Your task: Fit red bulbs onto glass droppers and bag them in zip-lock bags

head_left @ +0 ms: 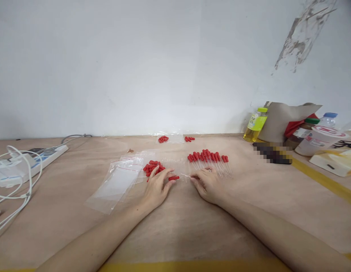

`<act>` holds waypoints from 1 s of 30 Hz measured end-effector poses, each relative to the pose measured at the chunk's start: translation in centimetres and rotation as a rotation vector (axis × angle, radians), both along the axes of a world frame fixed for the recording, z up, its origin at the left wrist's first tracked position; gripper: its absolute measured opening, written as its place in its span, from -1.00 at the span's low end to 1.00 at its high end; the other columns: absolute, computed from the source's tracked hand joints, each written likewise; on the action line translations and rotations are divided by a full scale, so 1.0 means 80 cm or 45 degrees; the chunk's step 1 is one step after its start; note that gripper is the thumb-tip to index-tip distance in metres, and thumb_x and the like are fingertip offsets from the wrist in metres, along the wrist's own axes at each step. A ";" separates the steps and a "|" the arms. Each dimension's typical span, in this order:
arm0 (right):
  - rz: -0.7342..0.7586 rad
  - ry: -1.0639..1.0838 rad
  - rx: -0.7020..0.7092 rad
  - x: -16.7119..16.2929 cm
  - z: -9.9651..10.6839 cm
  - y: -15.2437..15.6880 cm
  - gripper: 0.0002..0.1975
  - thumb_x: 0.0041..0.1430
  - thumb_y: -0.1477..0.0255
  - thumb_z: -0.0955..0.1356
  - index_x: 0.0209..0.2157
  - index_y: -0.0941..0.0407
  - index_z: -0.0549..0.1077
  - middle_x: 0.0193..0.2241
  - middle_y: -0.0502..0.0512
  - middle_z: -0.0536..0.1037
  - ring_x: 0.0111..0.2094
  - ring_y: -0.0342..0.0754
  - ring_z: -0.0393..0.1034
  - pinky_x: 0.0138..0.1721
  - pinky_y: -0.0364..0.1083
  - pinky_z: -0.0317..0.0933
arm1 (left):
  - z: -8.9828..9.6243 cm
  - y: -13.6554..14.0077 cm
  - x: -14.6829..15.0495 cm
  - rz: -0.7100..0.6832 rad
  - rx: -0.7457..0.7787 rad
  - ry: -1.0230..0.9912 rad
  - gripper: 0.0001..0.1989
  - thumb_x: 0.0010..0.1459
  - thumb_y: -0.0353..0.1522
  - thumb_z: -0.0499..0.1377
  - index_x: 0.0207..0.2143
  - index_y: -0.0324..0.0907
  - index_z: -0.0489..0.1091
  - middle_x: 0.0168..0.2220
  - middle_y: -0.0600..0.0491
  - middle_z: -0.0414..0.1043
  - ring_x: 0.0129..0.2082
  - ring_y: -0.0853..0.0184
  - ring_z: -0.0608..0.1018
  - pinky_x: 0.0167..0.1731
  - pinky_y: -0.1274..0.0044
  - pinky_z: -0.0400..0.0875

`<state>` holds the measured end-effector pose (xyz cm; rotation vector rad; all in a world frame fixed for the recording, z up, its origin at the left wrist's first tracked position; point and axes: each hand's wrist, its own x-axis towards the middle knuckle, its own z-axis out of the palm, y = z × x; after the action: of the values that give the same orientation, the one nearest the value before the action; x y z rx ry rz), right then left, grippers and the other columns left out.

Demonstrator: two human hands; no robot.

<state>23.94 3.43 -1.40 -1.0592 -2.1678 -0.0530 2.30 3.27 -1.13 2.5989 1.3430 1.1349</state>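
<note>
Between the thumb and fingers of my left hand [157, 187] is a red rubber dropper bulb [174, 178], its end pointing to the right. Facing it, my right hand [208, 186] pinches a thin clear glass tube [185, 175], whose tip lies close to the bulb; a small gap seems to part them. A pile of loose red bulbs [151, 167] is partly hidden behind my left fingers. Clear tubes [174, 164] lie in a row beyond my hands. Beside my right hand, droppers with red bulbs [209, 155] are lined up, their tubes toward me.
Clear zip bags [118, 185] lie to the left. Farther back are bags with red bulbs [163, 139]. A power strip [47, 160] with white cables stands at far left. On the right are a yellow drink bottle [255, 125], a dark blurred object [273, 153] and a cup [319, 140].
</note>
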 end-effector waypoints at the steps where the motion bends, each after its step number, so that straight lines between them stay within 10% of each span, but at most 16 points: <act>1: 0.006 -0.019 0.000 0.000 0.001 0.000 -0.80 0.18 0.42 0.15 -0.35 0.11 0.37 -0.42 0.04 0.51 -0.39 -0.12 0.31 -0.11 -0.03 -0.09 | -0.001 0.000 0.000 -0.005 -0.003 -0.003 -0.73 0.16 -0.36 0.02 -0.05 -0.11 0.17 -0.21 0.09 0.49 -0.10 0.29 0.43 0.08 0.27 -0.01; 30: 0.177 -0.161 0.136 -0.003 -0.006 0.008 -0.80 0.16 0.44 0.21 -0.41 0.10 0.45 -0.57 0.00 0.47 -0.45 -0.16 0.26 -0.17 -0.03 -0.18 | -0.003 -0.004 0.005 -0.307 0.309 0.178 -0.87 0.18 -0.37 0.06 -0.28 -0.16 0.39 -0.41 0.10 0.50 -0.42 0.38 0.47 -0.08 0.36 0.01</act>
<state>23.67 4.08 -1.89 -0.8633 -2.3195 -0.1738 2.68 2.91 -1.33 2.9596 0.9234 1.1612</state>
